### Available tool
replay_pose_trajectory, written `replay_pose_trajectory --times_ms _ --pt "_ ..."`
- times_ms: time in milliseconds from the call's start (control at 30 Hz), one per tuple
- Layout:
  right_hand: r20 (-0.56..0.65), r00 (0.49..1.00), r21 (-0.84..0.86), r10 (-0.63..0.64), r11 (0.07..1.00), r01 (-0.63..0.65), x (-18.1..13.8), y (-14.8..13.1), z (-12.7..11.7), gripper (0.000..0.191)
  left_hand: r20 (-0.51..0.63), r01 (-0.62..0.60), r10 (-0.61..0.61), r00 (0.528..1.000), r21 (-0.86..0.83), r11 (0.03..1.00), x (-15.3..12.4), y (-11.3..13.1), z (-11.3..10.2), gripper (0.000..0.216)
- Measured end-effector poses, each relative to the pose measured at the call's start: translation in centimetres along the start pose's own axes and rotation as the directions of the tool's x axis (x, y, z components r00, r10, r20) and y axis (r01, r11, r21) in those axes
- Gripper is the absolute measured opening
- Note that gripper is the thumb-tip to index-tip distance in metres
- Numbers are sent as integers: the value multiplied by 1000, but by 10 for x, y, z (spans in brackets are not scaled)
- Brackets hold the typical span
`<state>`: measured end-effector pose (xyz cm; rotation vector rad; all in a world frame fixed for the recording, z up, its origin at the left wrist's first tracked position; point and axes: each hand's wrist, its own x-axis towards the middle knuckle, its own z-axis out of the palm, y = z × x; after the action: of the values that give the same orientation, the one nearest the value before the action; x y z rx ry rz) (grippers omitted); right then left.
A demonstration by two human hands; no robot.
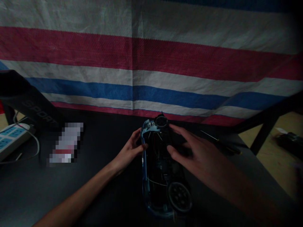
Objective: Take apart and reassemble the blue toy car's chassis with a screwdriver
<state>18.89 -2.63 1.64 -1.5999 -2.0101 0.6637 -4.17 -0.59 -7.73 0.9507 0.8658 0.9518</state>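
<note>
**Toy car held underside-up on bench**

The toy car [156, 171] is seen lying lengthwise at the middle of the dark bench [94, 189], chassis upward, one wheel [179, 197] at the near end. Its blue shell edge is pinched by the left hand [130, 150], thumb on the rim. The right hand [196, 154] is held spread, fingers apart, over the far half of the chassis; contact cannot be told. A screwdriver [220, 142] is noted just right of it, a power strip [11, 138] at far left, and a striped tarp [151, 63] behind.
</note>
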Motion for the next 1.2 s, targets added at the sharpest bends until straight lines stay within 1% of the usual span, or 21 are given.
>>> replay_pose_trajectory --times_ms 100,167,200,267,333,367,400,500,600,700,800,867,1033,1200 --pt "-28 996 100 86 991 -83 -6 25 -20 52 23 -6 6 1000 -6 1000 0 0 -1 66" --pt "-33 994 177 99 980 -92 -9 45 -29 48 28 0 0 1000 -5 1000 0 1 -3 66" --pt "-26 995 225 101 970 -92 -10 55 -31 48 26 2 -2 1000 1 1000 0 2 -5 66" --pt "21 985 327 172 930 -169 -14 77 -29 49 10 -4 4 1000 22 1000 1 5 -10 64" --pt "49 947 435 318 847 -307 -18 100 -19 54 -9 5 -5 1000 37 999 3 9 -16 64" --pt "18 909 498 416 785 -369 -20 110 -12 56 -15 15 -15 1000 43 999 4 10 -18 65" --pt "26 880 551 474 728 -409 -22 120 -4 58 -22 23 -22 1000 48 999 5 11 -21 66" --pt "81 851 704 519 574 -418 -25 142 16 54 -39 34 -32 999 49 998 8 12 -26 64" --pt "108 837 803 537 449 -392 -22 148 26 48 -49 36 -34 998 53 998 8 9 -29 61" --pt "143 833 844 534 374 -385 -17 143 27 43 -59 47 -43 997 68 997 9 8 -31 61" --pt "138 849 863 511 358 -356 -14 136 27 41 -58 59 -55 997 72 996 10 7 -33 63" --pt "124 849 872 514 352 -340 -13 135 29 41 -51 57 -53 997 67 996 10 7 -35 63" --pt "203 819 874 536 279 -399 -15 142 40 43 -25 74 -73 997 49 996 10 6 -35 62" --pt "184 773 898 607 215 -383 -17 150 49 38 -15 69 -68 998 51 996 9 7 -33 60"
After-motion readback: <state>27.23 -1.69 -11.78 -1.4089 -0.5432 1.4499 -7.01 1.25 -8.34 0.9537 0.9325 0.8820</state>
